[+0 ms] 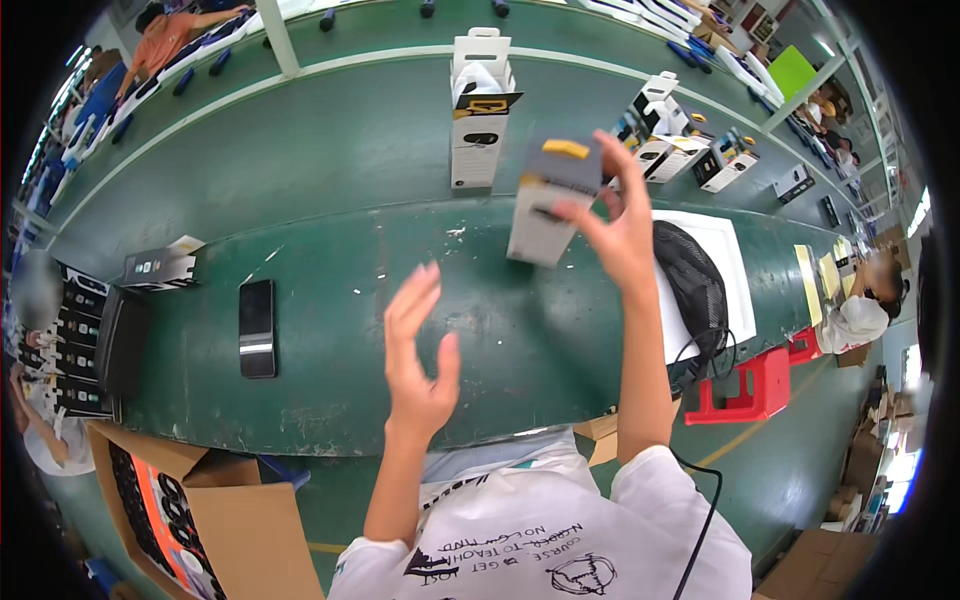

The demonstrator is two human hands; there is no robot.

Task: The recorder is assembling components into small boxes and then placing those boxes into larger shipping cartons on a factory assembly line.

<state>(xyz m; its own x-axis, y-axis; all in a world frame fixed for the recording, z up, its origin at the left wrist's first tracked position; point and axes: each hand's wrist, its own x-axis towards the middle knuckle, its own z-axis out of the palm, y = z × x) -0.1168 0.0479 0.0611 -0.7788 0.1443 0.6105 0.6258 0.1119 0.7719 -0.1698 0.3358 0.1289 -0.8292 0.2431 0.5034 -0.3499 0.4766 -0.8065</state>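
Note:
A small white carton with a dark grey upper part and a yellow patch [541,226] is tilted above the green bench, slightly blurred. Along its right side, my right hand [622,215] grips it between thumb and fingers. My left hand [418,365] is raised over the bench's near half, holding nothing, with fingers stretched up and thumb apart. Just behind the gripped carton stands another white and black carton [477,148], upright with its top flaps open and a white wrapped item showing inside.
Several more cartons [660,150] stand at the back right. A black mesh bag [692,285] lies on a white tray [738,270] by my right arm. Left are a phone [257,328], a small carton [160,267] and stacked boxes. A cardboard box [255,535] and red stool [750,390] flank me.

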